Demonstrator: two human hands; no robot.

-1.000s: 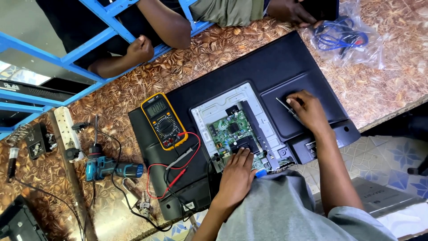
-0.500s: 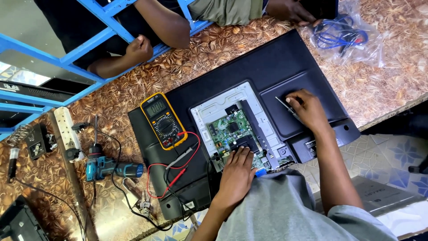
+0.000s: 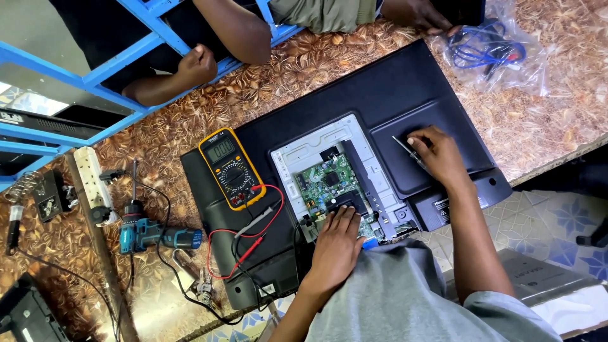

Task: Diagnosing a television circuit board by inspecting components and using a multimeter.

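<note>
**Layout around the opened television**

The flat black plastic television back (image 3: 380, 107) lies on the bench (image 3: 557, 114). On its left part rests the yellow rectangular multimeter (image 3: 230, 167); the green circuit board (image 3: 329, 187) sits centrally. Left of the television lies a blue cordless drill (image 3: 155, 233).

A worktable (image 3: 557, 120) topped with a brown, leaf-patterned surface fills most of the view, its top glossy and evenly lit. Along its upper left edge runs a blue metal frame (image 3: 136, 54) of crossing bars, with a pale grey surface (image 3: 38, 25) showing behind the bars. Below the table's lower right edge lies a floor of light tiles (image 3: 544, 221) with a blue and grey flower pattern, and a strip of the same tiles shows at the bottom edge.
</note>
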